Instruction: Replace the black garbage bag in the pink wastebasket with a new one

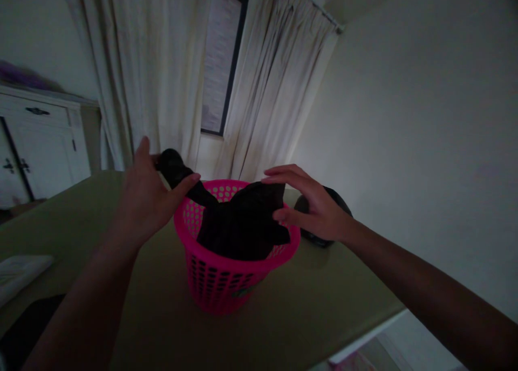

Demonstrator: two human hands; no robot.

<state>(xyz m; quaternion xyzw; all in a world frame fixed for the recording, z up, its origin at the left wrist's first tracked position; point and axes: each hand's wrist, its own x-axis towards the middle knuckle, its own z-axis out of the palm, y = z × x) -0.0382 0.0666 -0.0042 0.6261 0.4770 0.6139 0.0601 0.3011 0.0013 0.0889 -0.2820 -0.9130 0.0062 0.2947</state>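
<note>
A black plastic bag (238,228) sits inside a pink plastic basket (226,264) with holes in its wall. The bag is gathered at its middle, like a knot, and two ends spread from there. My left hand (151,196) grips the twisted end on the left, its thumb along the near side and the fingers partly hidden behind. My right hand (309,204) is at the wider right end, with that flap between thumb and fingers. The bag's lower part is hidden by the basket wall.
The basket stands on a greenish table (162,317). Behind my right hand lies another black object (342,201), partly hidden. A white flat item (24,271) and a dark object (30,328) are at the left. Beyond are a white cabinet (48,139) and curtains (157,74).
</note>
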